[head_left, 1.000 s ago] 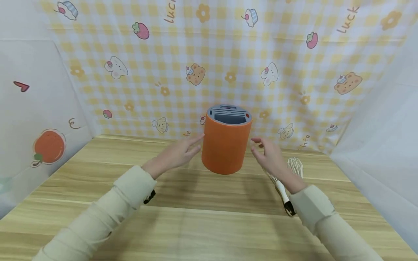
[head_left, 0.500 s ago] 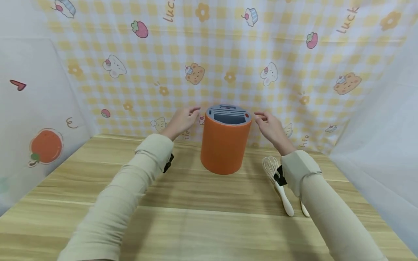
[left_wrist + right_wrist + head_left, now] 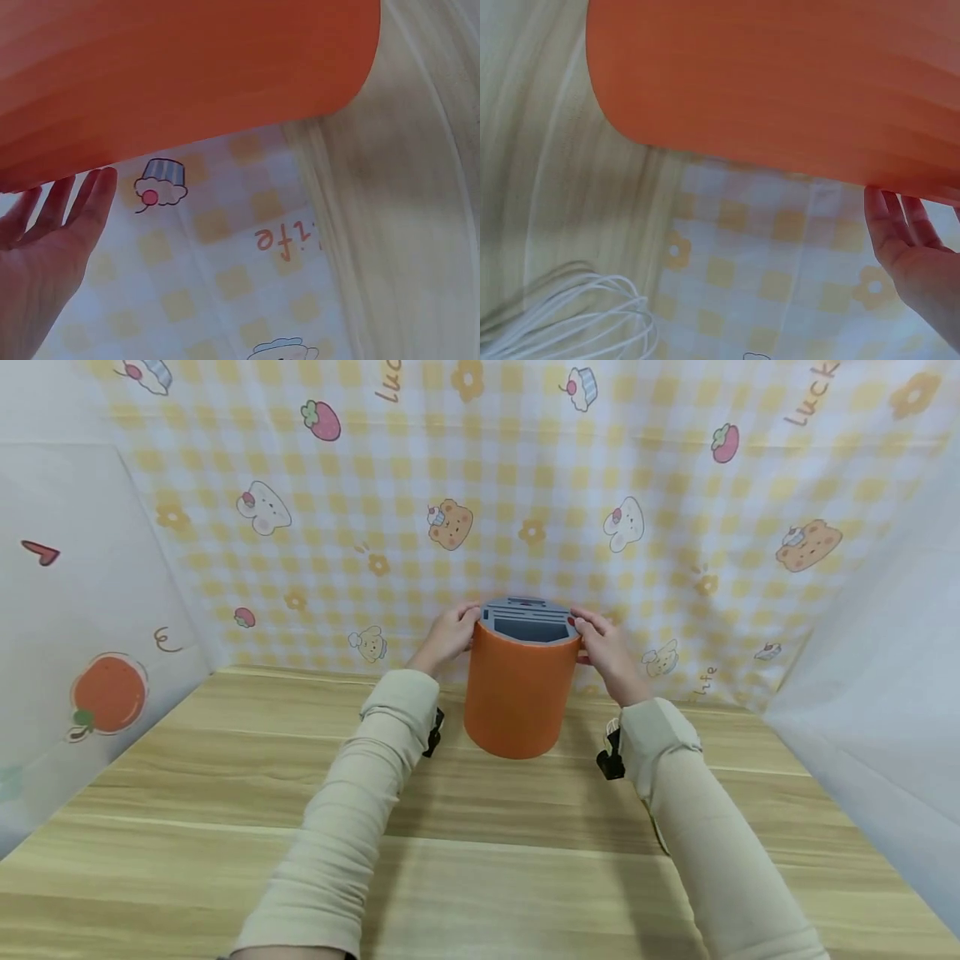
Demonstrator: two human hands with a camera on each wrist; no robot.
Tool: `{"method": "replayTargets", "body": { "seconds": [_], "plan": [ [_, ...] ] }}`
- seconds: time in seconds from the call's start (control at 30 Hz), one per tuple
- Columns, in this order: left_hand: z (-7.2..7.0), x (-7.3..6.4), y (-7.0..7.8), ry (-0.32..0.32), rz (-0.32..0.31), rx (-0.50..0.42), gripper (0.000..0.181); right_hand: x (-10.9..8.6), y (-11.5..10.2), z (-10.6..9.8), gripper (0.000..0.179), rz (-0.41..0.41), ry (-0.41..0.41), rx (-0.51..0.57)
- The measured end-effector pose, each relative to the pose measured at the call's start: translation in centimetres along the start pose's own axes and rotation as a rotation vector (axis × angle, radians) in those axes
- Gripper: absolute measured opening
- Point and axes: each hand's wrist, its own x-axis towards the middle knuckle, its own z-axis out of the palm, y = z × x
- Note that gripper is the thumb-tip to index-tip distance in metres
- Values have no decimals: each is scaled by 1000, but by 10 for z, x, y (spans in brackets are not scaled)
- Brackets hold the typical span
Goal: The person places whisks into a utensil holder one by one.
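Observation:
An orange, rounded knife holder (image 3: 521, 697) stands upright on the wooden table near the back cloth. Its grey top (image 3: 528, 618) has slots and one large opening. My left hand (image 3: 452, 635) grips the holder's upper left side, fingertips right at the rim. On the other side, my right hand (image 3: 606, 652) holds it at the upper right, thumb near the rim. In the left wrist view the fingers (image 3: 97, 199) reach up against the orange wall. The right wrist view shows the right fingers (image 3: 881, 214) bent against the opposite side.
A white wire whisk (image 3: 585, 315) lies on the table to the right, mostly hidden behind my right sleeve (image 3: 660, 735) in the head view. A yellow checked cloth (image 3: 360, 527) hangs behind the wooden table (image 3: 225, 793). White sheets stand at both sides.
Both hands have risen from beside the holder's middle to its top and closed in from either side until they grip it. The holder has stayed in place.

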Motion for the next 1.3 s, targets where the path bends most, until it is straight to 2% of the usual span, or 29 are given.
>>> {"method": "replayTargets", "body": {
  "seconds": [0.23,0.47,0.8,1.3],
  "plan": [
    [5,3,-4,17,94,133,47,1,4,7,44,-41,58,37],
    [5,-2,-3,27,104,130,47,2,3,10,42,-49,72,54],
    [5,-3,-3,5,133,110,47,0,4,8,43,-44,78,39],
    [8,-3,-6,-13,116,136,47,-4,7,8,42,-37,91,39]
  ]
}}
